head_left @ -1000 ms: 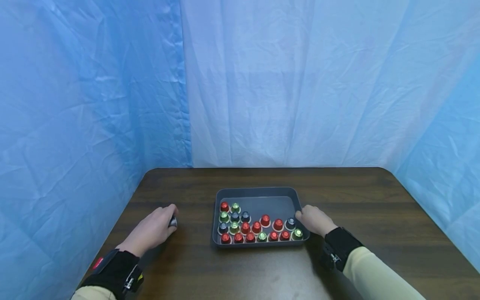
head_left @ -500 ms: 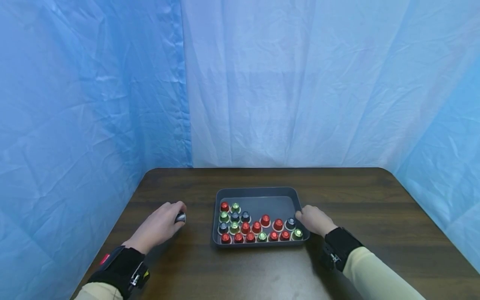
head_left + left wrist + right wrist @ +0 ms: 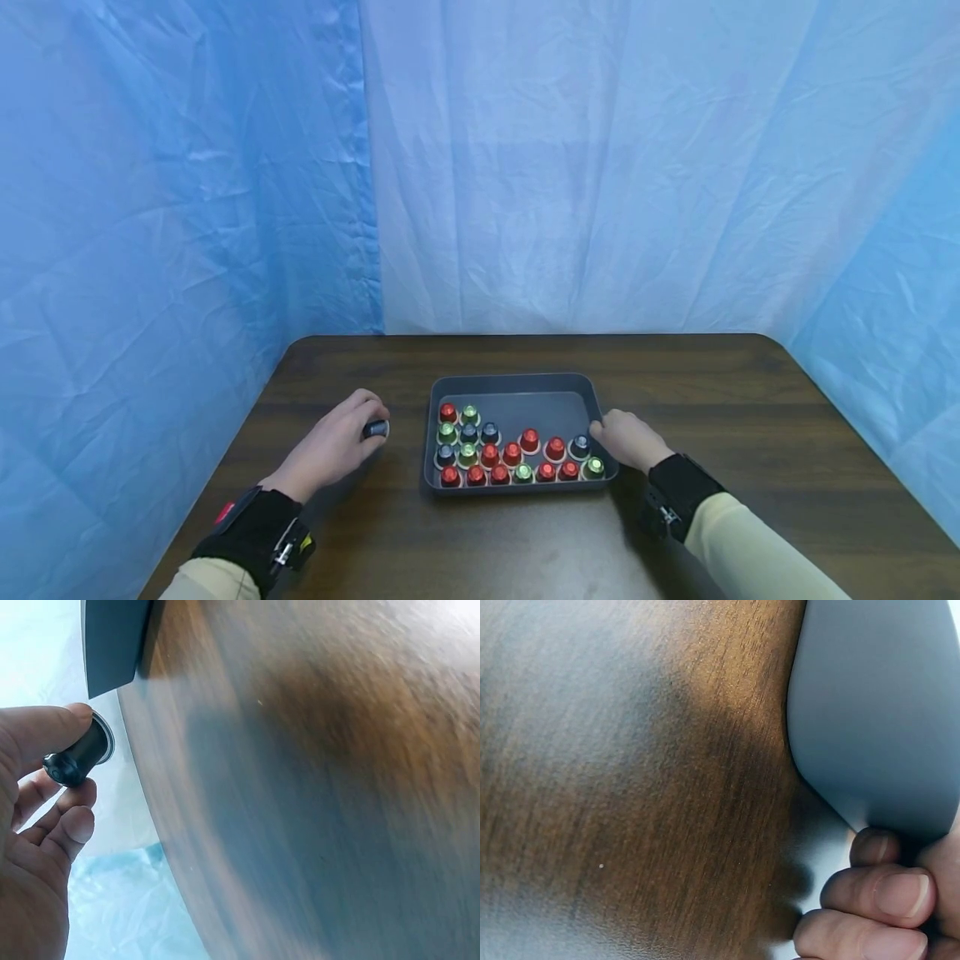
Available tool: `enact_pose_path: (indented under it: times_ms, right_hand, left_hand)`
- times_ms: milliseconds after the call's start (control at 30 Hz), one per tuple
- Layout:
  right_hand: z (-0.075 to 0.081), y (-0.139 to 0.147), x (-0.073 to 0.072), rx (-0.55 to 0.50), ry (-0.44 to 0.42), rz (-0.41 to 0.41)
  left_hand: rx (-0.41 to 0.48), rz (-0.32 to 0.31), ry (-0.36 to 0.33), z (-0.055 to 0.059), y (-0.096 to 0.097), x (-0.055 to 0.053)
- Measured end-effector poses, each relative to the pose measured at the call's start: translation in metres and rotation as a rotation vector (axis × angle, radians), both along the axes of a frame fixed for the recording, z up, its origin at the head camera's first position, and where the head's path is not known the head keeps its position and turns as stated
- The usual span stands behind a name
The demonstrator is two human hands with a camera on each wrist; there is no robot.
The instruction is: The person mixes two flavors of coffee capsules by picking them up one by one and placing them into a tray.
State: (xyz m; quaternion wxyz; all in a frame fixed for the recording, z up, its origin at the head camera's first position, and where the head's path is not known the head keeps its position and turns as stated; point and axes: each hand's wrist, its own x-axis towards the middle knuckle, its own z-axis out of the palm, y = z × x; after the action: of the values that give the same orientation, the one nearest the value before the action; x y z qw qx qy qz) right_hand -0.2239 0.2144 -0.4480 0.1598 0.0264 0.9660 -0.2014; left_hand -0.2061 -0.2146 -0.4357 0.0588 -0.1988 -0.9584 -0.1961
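My left hand (image 3: 333, 443) pinches a dark coffee capsule (image 3: 81, 754) between thumb and fingers, above the table to the left of the tray. The capsule is tilted, its silvery rim facing away from the palm in the left wrist view. A dark grey rectangular tray (image 3: 536, 400) lies on the table, with red, green and dark blue capsules standing in it along the left and front sides. At the tray's right wall, my right hand (image 3: 632, 440) grips the edge, thumb on the rim and fingers curled against the outside in the right wrist view.
The brown wooden table (image 3: 480, 542) has rounded far corners. Blue cloth curtains (image 3: 562, 167) hang behind it and along both sides. Inside the tray, the bare floor shows at the back right, beyond the rows of capsules.
My left hand has moved rightward toward the tray with the dark capsule in its fingers. My right hand and the tray have stayed in place.
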Motion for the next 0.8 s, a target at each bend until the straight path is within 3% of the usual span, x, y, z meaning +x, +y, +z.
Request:
enact_pose_path:
  times_ms: [400, 800]
  right_hand:
    - [-0.001, -0.001, -0.001, -0.002, 0.002, -0.001]
    - [0.000, 0.000, 0.000, -0.005, -0.001, -0.006]
  left_hand:
    - [-0.008, -0.014, 0.013, 0.006, 0.016, -0.006]
    - [-0.050, -0.075, 0.049, 0.014, 0.034, -0.018]
